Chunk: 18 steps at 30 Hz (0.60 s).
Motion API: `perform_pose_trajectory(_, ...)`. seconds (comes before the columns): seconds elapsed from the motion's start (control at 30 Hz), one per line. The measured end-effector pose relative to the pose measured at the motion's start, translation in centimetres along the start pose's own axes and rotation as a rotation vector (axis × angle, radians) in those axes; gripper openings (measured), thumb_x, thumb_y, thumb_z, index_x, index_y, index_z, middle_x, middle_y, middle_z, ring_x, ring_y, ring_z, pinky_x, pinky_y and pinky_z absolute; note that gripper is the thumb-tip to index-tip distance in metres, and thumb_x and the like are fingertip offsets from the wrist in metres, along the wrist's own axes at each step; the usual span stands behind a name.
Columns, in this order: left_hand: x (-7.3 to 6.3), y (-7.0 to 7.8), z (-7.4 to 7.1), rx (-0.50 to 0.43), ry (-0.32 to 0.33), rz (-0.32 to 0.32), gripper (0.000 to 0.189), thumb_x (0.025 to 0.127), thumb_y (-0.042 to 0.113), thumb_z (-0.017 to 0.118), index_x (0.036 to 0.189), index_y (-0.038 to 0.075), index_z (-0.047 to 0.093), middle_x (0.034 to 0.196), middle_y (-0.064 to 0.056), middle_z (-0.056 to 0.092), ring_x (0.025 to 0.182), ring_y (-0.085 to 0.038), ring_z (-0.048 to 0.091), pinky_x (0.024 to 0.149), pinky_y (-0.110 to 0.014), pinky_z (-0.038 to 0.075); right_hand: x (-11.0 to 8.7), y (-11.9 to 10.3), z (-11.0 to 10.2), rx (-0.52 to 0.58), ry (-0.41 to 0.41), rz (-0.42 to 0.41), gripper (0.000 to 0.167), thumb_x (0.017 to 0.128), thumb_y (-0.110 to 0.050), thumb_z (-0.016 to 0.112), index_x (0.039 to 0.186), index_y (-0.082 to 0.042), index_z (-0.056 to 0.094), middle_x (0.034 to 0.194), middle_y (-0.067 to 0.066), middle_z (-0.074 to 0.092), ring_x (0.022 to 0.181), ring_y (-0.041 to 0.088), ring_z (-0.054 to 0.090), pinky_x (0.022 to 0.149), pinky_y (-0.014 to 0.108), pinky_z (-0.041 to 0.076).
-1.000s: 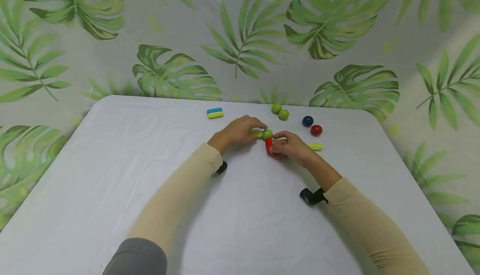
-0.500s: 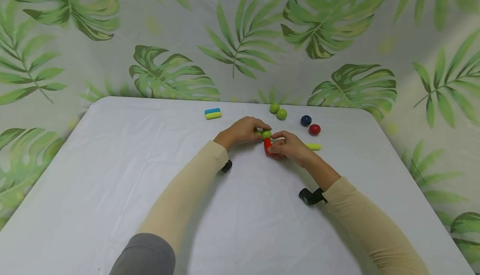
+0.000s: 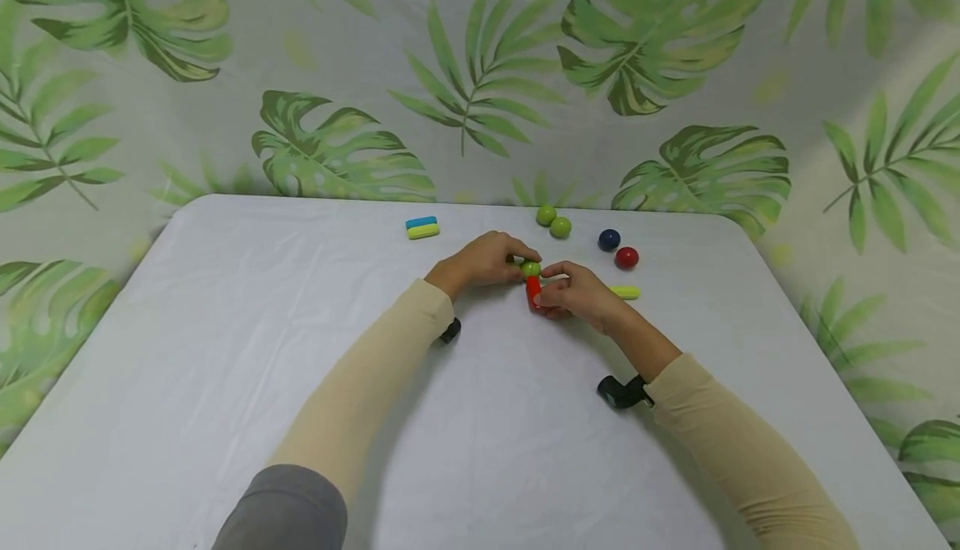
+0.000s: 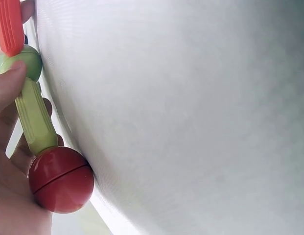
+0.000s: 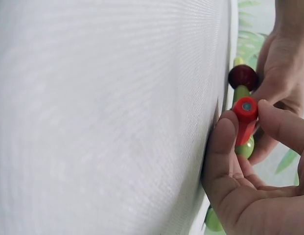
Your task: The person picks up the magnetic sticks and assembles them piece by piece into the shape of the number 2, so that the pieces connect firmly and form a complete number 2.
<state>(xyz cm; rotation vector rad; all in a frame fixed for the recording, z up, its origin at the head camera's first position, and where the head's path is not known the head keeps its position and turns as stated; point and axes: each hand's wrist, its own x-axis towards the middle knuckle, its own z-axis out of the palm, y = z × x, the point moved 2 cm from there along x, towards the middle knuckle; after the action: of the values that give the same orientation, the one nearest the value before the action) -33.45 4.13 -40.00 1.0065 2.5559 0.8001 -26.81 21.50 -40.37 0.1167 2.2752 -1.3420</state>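
My left hand (image 3: 483, 258) holds a green ball (image 4: 29, 61) and a yellow-green magnetic stick (image 4: 36, 117), its thumb on the ball near the joint. At the stick's other end sits a red ball (image 4: 61, 179), close to the palm. Between thumb and finger, my right hand (image 3: 587, 296) pinches a red magnetic stick (image 3: 533, 290). One end of that stick meets the green ball; the other shows a round grey spot in the right wrist view. In the head view, the left hand hides the red ball and yellow-green stick.
Two green balls (image 3: 560, 227) lie near the white table's (image 3: 300, 325) back edge. Right of them are a blue ball (image 3: 609, 240) and another red ball (image 3: 627, 257). A yellow stick (image 3: 625, 292) lies behind the right hand. Blue (image 3: 422, 222) and yellow sticks (image 3: 423, 232) lie at back left.
My left hand has moved slightly right and its fingers have come onto the green ball. The right hand keeps its hold on the red stick, almost still. The head view has shifted a little.
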Motion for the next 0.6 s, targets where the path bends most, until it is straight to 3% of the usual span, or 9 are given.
perform_pose_trajectory(0.37,0.16,-0.19,0.20,0.027,-0.014,0.003,0.040,0.094,0.017,0.068,0.134,0.021,0.065,0.135,0.000,0.065,0.112,-0.014,0.059,0.104,-0.034,0.047,-0.17,0.14,0.00,-0.006,-0.003,-0.003,0.058,0.094,-0.013,0.064,0.145,-0.004,0.038,0.126,0.019,0.064,0.096,0.016,0.066,0.087,0.027,0.058)
perform_pose_trajectory(0.6,0.00,-0.14,0.07,0.043,-0.004,-0.002,0.041,0.093,0.019,0.069,0.133,0.022,0.065,0.133,0.001,0.066,0.100,-0.014,0.057,0.097,-0.032,0.048,-0.26,0.05,-0.05,0.002,-0.008,-0.006,0.058,0.094,-0.012,0.064,0.145,-0.004,0.037,0.127,0.020,0.063,0.095,0.015,0.066,0.086,0.027,0.058)
